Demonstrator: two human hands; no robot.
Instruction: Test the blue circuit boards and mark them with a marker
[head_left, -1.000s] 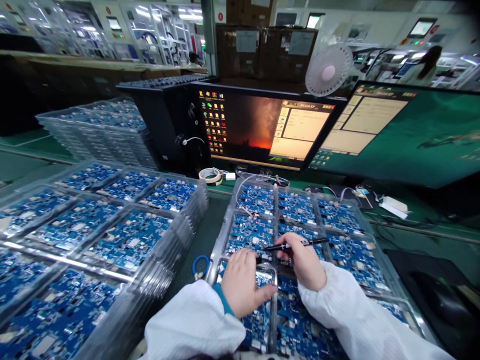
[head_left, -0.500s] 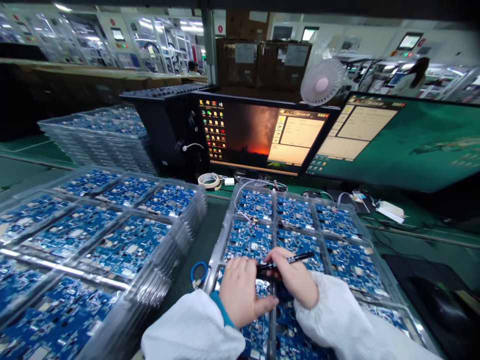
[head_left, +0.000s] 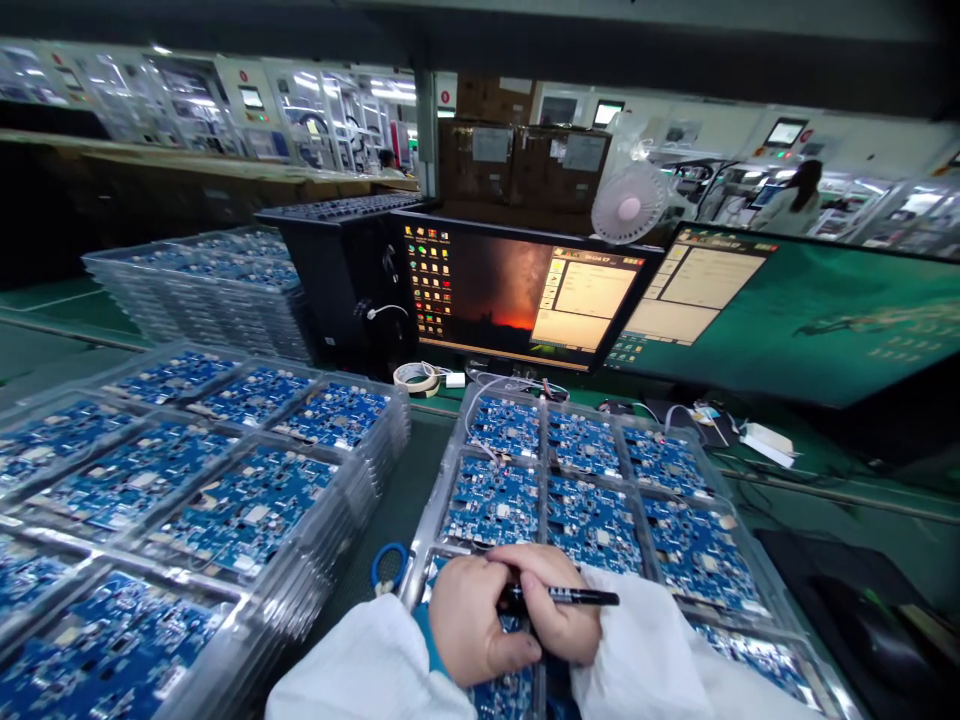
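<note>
Black marker pen (head_left: 589,597) is lying left-to-right above clear plastic tray (head_left: 433,512) of blue circuit boards (head_left: 495,500); right hand (head_left: 561,618), nearer, is gripping it. Left hand (head_left: 469,622) is touching right at pen's left end, fingertips hiding, hold unclear.
</note>
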